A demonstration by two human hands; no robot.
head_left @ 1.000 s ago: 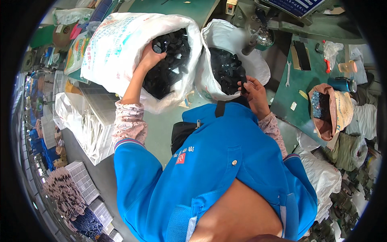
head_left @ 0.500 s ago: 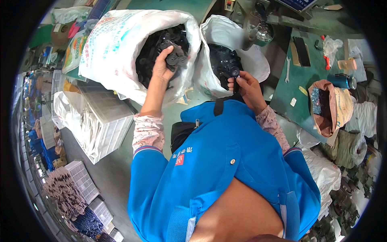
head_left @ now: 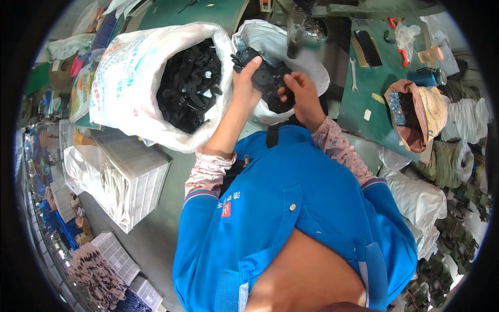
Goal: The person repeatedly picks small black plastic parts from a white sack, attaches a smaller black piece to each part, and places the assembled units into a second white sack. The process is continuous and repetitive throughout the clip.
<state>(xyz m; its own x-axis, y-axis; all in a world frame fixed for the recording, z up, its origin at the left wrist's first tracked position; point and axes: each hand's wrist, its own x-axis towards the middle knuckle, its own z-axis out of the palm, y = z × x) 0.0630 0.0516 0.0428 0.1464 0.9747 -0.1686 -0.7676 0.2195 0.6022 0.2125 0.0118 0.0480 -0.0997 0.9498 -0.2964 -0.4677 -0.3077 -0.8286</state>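
My left hand is closed around a bunch of black plastic parts, some with flat round ends. It hangs over the mouth of the right white woven bag. Close beside it, my right hand has its fingers curled, with the tips at the edge of a black plastic part. Below both hands, more black parts lie inside that bag. To the left, a larger white woven bag stands open, filled with loose black parts.
At right is a green bench with a wrench, a phone-like black slab, a blue bottle and a brown paper bag of small shiny pieces. A white crate stands at lower left. Behind the bags is a metal-filled container.
My left hand has come out of the left bag and moved right with a bunch of black parts. My right hand has risen slightly toward it. The view has shifted a little.
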